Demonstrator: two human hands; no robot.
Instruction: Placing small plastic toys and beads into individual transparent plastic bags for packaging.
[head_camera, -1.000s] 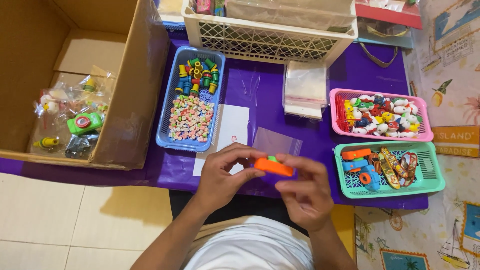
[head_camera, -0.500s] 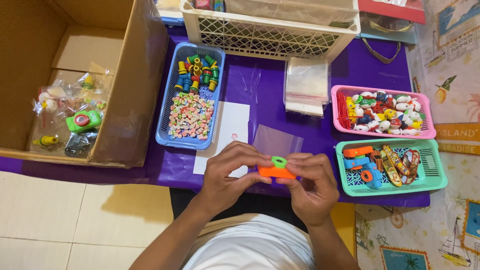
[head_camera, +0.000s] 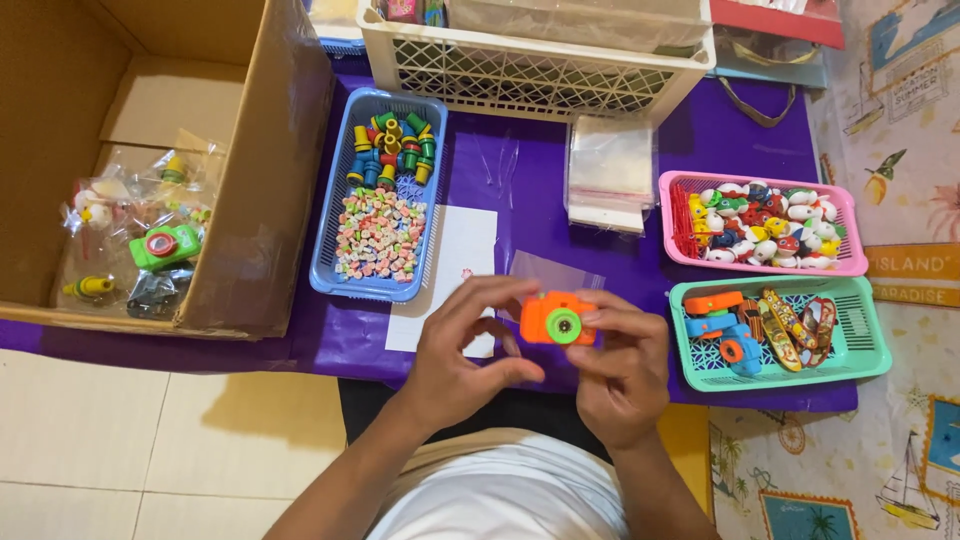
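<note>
From the head view, we hold a small orange toy camera (head_camera: 556, 320) with a green lens ring, facing up, above the purple bench's (head_camera: 520, 170) near edge. Our left hand (head_camera: 462, 352) and right hand (head_camera: 622, 368) both pinch it, fingers (head_camera: 610, 318) curled around its sides.

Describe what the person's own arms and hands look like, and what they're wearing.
Both forearms are bare, with no sleeves reaching them. The left hand and right hand wear no gloves; no rings, watch or bracelets show. A plain white short-sleeved top covers the torse below.
</note>
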